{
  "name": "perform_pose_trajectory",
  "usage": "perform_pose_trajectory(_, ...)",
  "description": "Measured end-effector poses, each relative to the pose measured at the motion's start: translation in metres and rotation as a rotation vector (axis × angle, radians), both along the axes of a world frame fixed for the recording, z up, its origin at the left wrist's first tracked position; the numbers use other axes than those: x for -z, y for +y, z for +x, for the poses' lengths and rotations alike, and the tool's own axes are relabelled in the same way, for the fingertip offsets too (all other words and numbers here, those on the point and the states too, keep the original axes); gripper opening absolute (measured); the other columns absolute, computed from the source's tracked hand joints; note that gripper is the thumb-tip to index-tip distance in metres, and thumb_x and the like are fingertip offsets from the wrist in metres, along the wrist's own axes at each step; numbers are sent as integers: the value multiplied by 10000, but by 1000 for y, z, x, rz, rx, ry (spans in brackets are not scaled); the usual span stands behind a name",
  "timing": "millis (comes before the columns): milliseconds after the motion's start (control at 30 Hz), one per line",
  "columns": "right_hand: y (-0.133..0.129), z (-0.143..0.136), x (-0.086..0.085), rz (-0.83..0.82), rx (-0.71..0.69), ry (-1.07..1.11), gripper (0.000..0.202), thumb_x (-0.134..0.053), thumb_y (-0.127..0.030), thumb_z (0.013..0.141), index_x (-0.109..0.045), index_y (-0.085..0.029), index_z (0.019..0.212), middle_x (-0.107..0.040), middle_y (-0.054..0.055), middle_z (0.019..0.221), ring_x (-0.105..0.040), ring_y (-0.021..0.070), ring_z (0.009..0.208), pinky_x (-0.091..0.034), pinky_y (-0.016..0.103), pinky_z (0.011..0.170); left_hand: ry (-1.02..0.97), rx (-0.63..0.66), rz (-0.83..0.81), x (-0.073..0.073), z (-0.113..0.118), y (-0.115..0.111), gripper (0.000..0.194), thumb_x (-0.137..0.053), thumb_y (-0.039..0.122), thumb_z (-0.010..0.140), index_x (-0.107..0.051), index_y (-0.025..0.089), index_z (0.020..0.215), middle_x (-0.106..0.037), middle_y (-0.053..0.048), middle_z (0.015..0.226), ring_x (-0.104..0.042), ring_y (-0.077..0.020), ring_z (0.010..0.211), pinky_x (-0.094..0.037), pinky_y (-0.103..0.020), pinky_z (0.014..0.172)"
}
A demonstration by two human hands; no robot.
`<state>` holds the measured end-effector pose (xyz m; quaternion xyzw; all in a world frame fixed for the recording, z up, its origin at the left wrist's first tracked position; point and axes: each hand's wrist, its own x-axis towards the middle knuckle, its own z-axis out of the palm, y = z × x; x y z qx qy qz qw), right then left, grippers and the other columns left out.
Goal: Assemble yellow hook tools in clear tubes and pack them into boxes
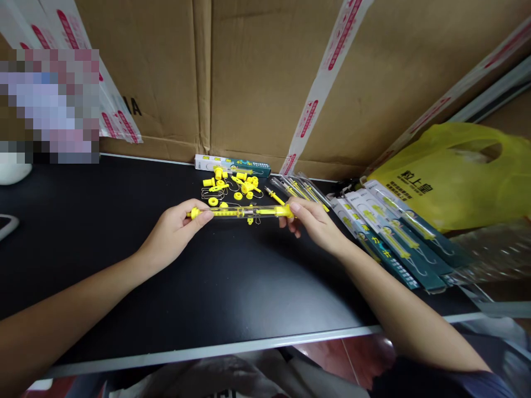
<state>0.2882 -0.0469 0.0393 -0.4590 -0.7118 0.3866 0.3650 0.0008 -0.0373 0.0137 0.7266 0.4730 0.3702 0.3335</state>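
Held level between my hands is a clear tubular spring scale (249,212) with a yellow scale strip inside and yellow ends. My left hand (179,225) pinches its left end between thumb and fingers. At the other end, my right hand (311,221) grips the yellow cap. Just behind the tube lies a loose pile of yellow plastic parts (238,195), among them caps, rings and wire hooks. Several clear tubes with springs and yellow strips (305,190) rest beyond my right hand.
Boxed spring scales (385,226) are stacked at the right, beside a yellow plastic bag (452,171). Another box (232,165) lies behind the parts, against a tall cardboard carton (257,83). The black table (199,298) has a pale front edge. White objects sit at far left.
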Motion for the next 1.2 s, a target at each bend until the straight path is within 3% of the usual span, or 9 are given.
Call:
perform_pose_trajectory(167, 0, -5, 3, -120, 24, 63, 547, -472, -636, 839, -453, -183, 534, -583, 34, 591, -456, 94, 465, -396, 208, 387, -12, 8, 16, -1, 1, -3, 306, -515, 483, 863, -597, 190, 898, -521, 28, 687, -411, -96, 549, -305, -205, 492)
perform_pose_trajectory(333, 2, -7, 7, -191, 24, 107, 555, -453, -659, 833, -393, -193, 538, -571, 28, 567, -431, 88, 443, -367, 202, 367, -12, 0, 26, 0, 1, -3, 302, -525, 477, 859, -599, 189, 910, -543, 24, 713, -421, -95, 559, -303, -202, 493)
perform_pose_trajectory(533, 1, -4, 6, -74, -23, 70, 392, -480, -550, 883, -476, -192, 724, -583, 7, 685, -472, 85, 501, -388, 188, 403, -6, -13, 19, -2, 0, -2, 297, -516, 469, 864, -607, 188, 894, -537, 24, 705, -438, -99, 574, -335, -202, 521)
perform_pose_trajectory(867, 2, 3, 0, 13, -43, 48, 266, -512, -475, 894, -469, -213, 891, -605, 3, 778, -498, 90, 548, -403, 187, 428, -2, -45, 8, -1, 0, 0, 338, -512, 511, 851, -613, 189, 873, -509, 28, 669, -457, -109, 581, -342, -211, 527)
perform_pose_trajectory(1200, 1, 2, 1, 50, -19, 73, 244, -548, -443, 886, -498, -205, 903, -607, -1, 755, -509, 90, 556, -403, 190, 437, -9, -52, 11, -4, 1, -2, 321, -521, 492, 848, -619, 187, 864, -510, 33, 643, -453, -105, 568, -343, -207, 525)
